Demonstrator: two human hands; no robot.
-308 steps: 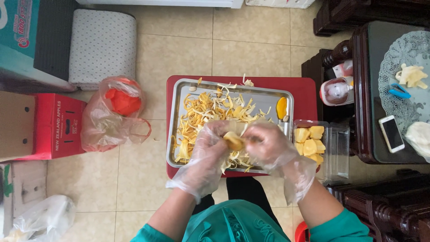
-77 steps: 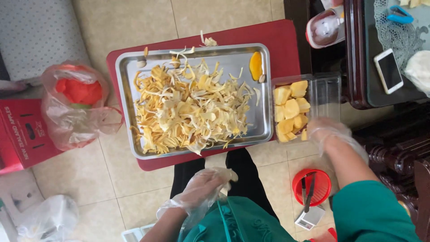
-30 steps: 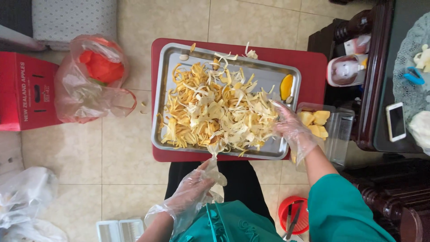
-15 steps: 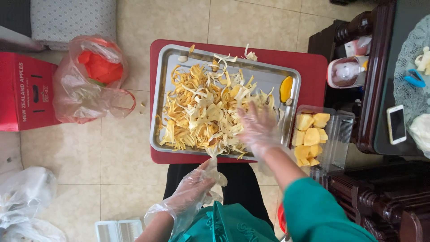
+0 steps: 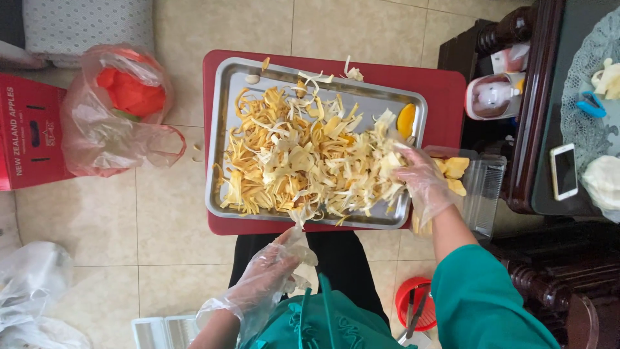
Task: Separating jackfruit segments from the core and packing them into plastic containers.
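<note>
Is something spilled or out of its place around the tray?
Yes. A few pale fruit strips lie outside the tray, on the red table behind its far rim. Small scraps lie on the floor tiles to its left, beside the plastic bag.

A metal tray [image 5: 223, 129] lies on a low table [image 5: 445, 97], heaped with fruit strips [image 5: 303, 155]. Right of the tray, just beside it, stands a clear box [image 5: 487, 187] holding fruit pieces [image 5: 455, 169]. Left of the table, on the floor, sits a plastic bag [image 5: 113, 113], with a cardboard box [image 5: 29, 139] further left.
</note>
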